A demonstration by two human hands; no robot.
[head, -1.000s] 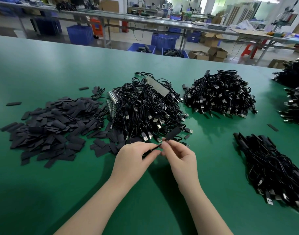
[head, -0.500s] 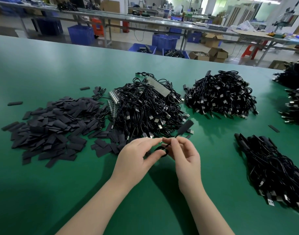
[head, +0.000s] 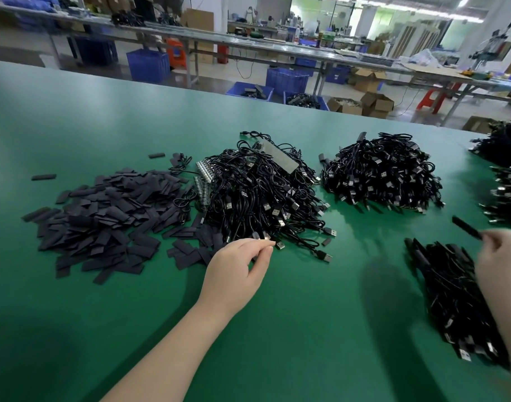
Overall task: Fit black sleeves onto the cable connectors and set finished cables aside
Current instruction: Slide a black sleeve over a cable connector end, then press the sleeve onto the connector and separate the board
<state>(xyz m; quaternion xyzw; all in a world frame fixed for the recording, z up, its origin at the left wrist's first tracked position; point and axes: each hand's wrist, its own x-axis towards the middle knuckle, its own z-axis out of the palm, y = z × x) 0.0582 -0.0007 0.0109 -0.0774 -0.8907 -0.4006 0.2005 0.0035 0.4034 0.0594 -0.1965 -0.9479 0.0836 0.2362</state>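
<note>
Hands [head: 239, 265] apart, green table [head: 306, 329] between

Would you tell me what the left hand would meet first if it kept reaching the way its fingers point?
Probably the near edge of the middle cable pile: the left hand points at the loose connectors there, almost touching.

Five cable heaps [head: 263, 198], perhaps; one sleeve pile [head: 109, 216]

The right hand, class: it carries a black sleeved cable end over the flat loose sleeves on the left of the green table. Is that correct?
Not quite. In the head view the right hand carries the black sleeved cable end over the pile of finished black cables on the right of the green table, not over the flat loose sleeves on the left.
</note>
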